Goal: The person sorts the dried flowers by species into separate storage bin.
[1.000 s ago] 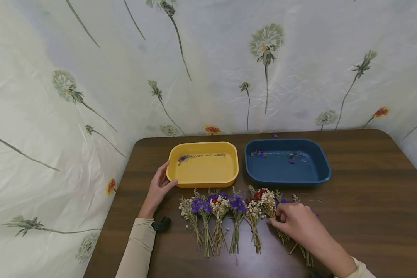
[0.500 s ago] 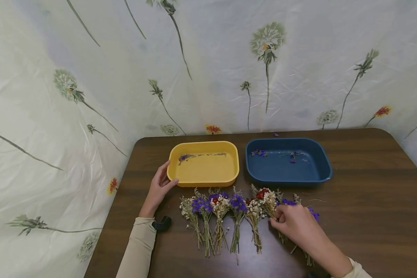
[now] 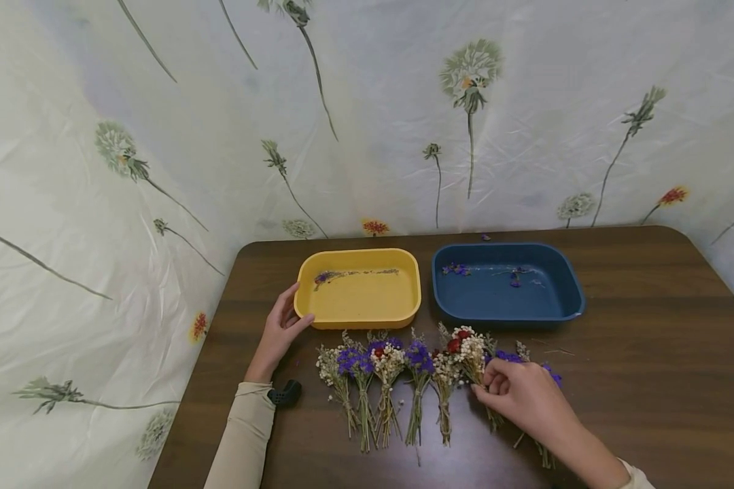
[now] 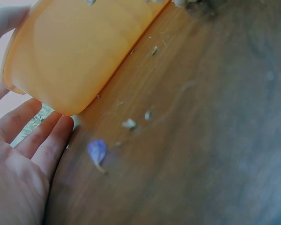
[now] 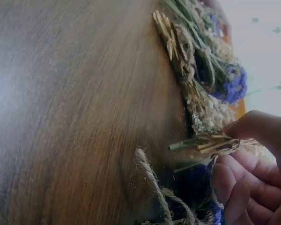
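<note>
My left hand (image 3: 276, 334) rests at the left front corner of the yellow tray (image 3: 397, 322); its fingers lie fairly straight against the side, with the thumb at the front rim. In the left wrist view, the fingers (image 4: 47, 140) touch the tray's wall. My right hand (image 3: 522, 394) pinches the stems of a small dried-flower bouquet (image 3: 472, 353) with red and white blooms, which lies at an angle. Close on its left is a white-flowered bouquet (image 3: 444, 390) tied with twine. Under and beside the right hand lies a purple bouquet (image 3: 544, 454), partly hidden.
Several more tied bouquets (image 3: 388, 394) lie in a row left of the right hand. A blue tray (image 3: 508, 319) with loose purple bits stands at the back right. Stem scraps (image 3: 559, 352) and a purple petal (image 4: 97, 150) lie on the table (image 3: 660, 339).
My right hand has shifted slightly left with the pinched bouquet. The stem end of the neighbouring white bouquet has swung left, so it stands straighter. My left hand has not moved.
</note>
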A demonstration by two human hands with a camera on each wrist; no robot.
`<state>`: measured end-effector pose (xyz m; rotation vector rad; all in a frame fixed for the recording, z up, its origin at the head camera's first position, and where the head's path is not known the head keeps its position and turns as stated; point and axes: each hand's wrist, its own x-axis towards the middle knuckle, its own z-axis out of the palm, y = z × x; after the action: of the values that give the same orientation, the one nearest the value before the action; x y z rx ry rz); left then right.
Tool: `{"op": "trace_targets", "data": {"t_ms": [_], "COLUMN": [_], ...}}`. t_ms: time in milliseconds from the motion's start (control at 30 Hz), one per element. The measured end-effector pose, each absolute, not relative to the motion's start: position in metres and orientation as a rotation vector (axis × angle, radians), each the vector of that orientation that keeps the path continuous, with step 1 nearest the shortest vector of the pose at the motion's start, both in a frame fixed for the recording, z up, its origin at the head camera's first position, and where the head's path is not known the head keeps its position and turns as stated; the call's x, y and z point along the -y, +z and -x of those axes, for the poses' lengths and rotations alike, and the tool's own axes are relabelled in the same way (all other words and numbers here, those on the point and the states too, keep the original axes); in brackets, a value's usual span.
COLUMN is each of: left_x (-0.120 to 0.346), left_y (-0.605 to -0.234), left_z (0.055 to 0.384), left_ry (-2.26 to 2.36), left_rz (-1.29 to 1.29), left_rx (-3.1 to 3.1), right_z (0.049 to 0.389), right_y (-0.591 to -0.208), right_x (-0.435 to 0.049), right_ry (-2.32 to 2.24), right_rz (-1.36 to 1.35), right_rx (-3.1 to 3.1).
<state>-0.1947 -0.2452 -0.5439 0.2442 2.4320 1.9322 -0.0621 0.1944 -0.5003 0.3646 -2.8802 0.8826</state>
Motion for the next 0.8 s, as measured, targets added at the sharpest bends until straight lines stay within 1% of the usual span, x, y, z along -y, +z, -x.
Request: {"op": "trace_targets", "data": {"t_ms": [233, 800], "left_x": [0.247, 0.246], "left_y": [-0.544, -0.546], "left_z": [0.194, 0.196], "left_ry": [1.924, 1.954], "left_rz": [-0.240, -0.276], "left_rx": [-2.436, -2.409], "right_z": [0.061, 0.058], "right_y": [-0.499, -0.488], "right_x": [-0.196, -0.197], "right_ry": [1.037, 1.561], "right_rz": [-0.426, -0.261], "right_rx": [2.836, 2.791]}}
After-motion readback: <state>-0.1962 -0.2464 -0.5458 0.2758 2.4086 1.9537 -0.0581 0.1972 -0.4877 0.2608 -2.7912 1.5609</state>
